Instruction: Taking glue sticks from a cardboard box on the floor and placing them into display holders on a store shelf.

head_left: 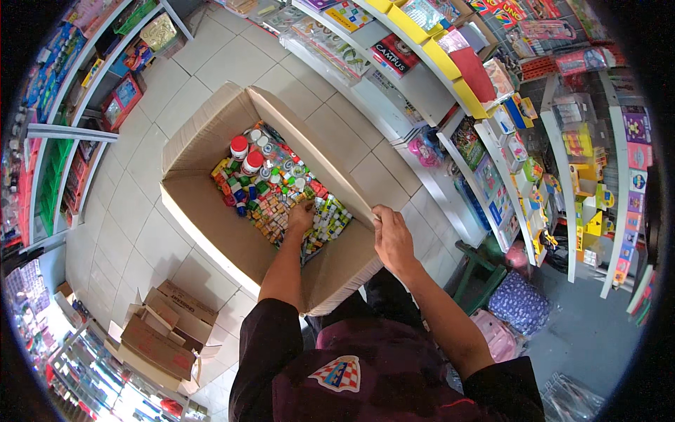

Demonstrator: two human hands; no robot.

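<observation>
Head camera view, looking straight down inside a small shop: a person in a dark shirt bends over a large open brown cardboard box (pixel 211 225) standing on a pale tiled floor (pixel 133 204). Left hand (pixel 301 216) reaches down into the box, fingers curled together on the heap of small colourful packets and little boxes (pixel 281 193) that covers the far right part of the box bottom; whether the fingers actually grip one packet cannot be told. Right hand (pixel 392 239) rests on the right-hand rim of the box, near the person, fingers folded over the cardboard edge and clamped on it. Among the small goods, at the far left of the heap, stand two white jars with red lids (pixel 246 155), close together. The near left part of the box bottom is bare cardboard. To the near left, on the floor, lies a pile of flattened brown cardboard boxes (pixel 165 334). To the right, well apart from the hands, white and yellow shelves (pixel 450 77) hold notebooks, toys and stationery in many colours. On the far left, more white shelves (pixel 63 141) carry bright packaged goods.
</observation>
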